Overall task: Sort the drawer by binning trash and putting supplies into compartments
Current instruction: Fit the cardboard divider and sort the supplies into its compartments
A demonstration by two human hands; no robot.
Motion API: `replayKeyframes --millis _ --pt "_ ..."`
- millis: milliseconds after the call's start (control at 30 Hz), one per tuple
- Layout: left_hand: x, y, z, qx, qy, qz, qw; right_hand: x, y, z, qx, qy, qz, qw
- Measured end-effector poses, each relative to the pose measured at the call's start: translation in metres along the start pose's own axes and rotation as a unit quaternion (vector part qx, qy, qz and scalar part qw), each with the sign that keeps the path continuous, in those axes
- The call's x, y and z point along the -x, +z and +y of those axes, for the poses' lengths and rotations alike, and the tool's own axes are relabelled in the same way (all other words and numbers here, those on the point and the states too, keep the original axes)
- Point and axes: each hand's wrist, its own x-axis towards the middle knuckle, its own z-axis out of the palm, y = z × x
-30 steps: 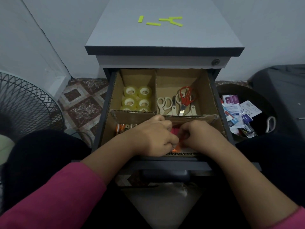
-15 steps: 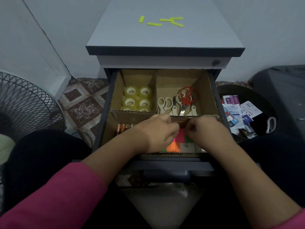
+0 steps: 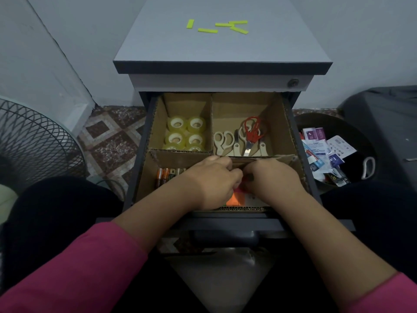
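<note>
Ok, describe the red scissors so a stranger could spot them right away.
Look in the open drawer, in its back right cardboard compartment. Several scissors lie there side by side; the red scissors are the only pair with red handles, the others being cream.

Home room — patterned floor tiles (image 3: 108,141), fan (image 3: 33,141).

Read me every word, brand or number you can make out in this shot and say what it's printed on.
"KREATI", likely cut off: on a purple packet in the bin.
"10": on a dark wrapper in the bin.
The other wrappers carry print too small to read.
Batteries: labels blurred.
Tape rolls, scissors: no text visible.
</note>
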Motion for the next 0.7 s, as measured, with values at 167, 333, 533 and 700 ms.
replayKeyframes --millis 167,333,533,700 --pt "0.0007 -0.0006 0.0008 0.001 0.001 0.001 1.0 -0.0001 0.0012 0.0017 0.003 -0.007 0.006 1.0" --pt "0.0006 -0.0004 -0.0002 0.002 0.006 0.002 1.0 -0.0029 0.0022 -0.0007 0.009 -0.006 0.006 1.0" --pt "0.0005 0.0004 0.0007 -0.002 0.007 0.004 1.0 -0.0028 0.003 -0.0002 0.015 -0.009 0.013 1.0" --pt "0.0008 0.0006 0.0004 0.005 0.001 0.003 1.0 -0.0015 0.001 -0.001 0.015 -0.007 0.009 1.0"
